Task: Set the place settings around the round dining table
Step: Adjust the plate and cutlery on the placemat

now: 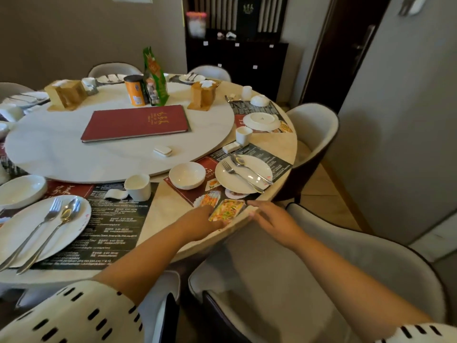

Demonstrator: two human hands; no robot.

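In front of me lies a printed paper placemat [274, 158] at the table's near right edge. It carries a white plate [223, 178] with a fork [233, 172] and a spoon [241, 162], and a white bowl [187, 175]. A white cup [243, 136] and a small white rest [231, 147] stand just beyond. My left hand [202, 220] pinches the mat's near corner, which curls over its fingers. My right hand [270, 219] reaches beside it, straight fingertips touching the mat's edge at the table rim.
A set place with plate [14, 233], fork, spoon, cup [138, 186] and bowl [21, 190] lies to the left. The lazy Susan [61, 149] holds a red menu [138, 122], a can, a bag and tissue boxes. A grey chair [309, 280] stands directly below my arms, another chair [314, 127] farther right.
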